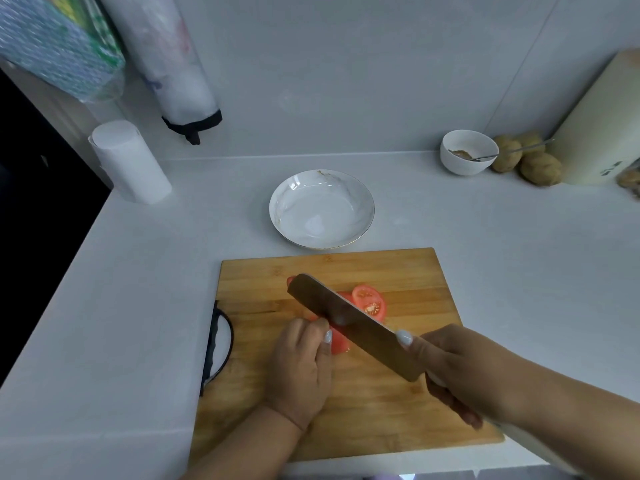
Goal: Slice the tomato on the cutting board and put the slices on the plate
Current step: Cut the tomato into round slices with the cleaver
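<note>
A wooden cutting board (pixel 381 403) lies on the white counter. On it my left hand (pixel 301 368) holds down the uncut part of a red tomato (pixel 340 342). Cut tomato slices (pixel 370 302) lie flat just right of the blade. My right hand (pixel 453 368) grips the handle of a broad dark knife (pixel 349 320), whose blade runs diagonally over the tomato, tip pointing to the far left. An empty white plate (pixel 294 188) with a thin gold rim sits just beyond the board.
A white paper roll (pixel 130 162) stands at the far left. At the back right are a small white bowl (pixel 467 152) with a spoon, several potatoes (pixel 540 168) and a cream cylinder (pixel 599 123). A black handle (pixel 216 344) juts from the board's left edge.
</note>
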The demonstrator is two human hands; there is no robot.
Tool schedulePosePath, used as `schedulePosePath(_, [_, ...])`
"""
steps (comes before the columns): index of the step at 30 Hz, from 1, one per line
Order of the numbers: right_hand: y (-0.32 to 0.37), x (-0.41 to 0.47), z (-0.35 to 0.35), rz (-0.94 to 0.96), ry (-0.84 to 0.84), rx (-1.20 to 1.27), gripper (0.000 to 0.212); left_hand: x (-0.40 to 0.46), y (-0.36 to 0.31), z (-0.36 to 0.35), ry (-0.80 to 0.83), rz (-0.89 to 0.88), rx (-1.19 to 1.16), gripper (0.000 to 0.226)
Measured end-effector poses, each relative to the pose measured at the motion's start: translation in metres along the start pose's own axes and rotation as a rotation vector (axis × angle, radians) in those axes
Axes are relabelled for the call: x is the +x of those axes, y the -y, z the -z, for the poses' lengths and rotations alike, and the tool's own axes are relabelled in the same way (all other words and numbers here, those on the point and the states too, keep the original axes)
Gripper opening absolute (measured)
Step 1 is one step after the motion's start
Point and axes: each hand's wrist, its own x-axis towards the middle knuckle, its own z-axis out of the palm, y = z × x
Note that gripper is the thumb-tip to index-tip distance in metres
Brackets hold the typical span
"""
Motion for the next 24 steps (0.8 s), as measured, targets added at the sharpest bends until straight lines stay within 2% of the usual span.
schedulePosePath(3, [-0.001, -0.004, 0.001, 0.008, 0.004, -0.016, 0.059, 0.001, -0.002, 0.001, -0.008, 0.003, 0.005, 0.037])
schedulePosePath(12, [0.004, -0.002, 0.000, -0.019, 0.011, -0.046, 0.059, 0.001, -0.002, 0.001, -0.005, -0.013, 0.008, 0.031])
schedulePosePath(15, [0.010, 0.006, -0.001, 0.013, 0.015, -0.031, 0.067, 0.000, -0.002, 0.000, 0.001, -0.012, 0.011, 0.031])
schedulePosePath(19, [0.020, 0.018, -0.007, 0.056, -0.014, -0.026, 0.065, 0.001, -0.004, 0.002, -0.004, -0.018, 0.008, 0.024])
schedulePosePath(24, [0.009, 0.014, -0.006, 0.021, 0.029, -0.043, 0.067, 0.000, -0.005, 0.003, -0.009, -0.014, 0.024, 0.024])
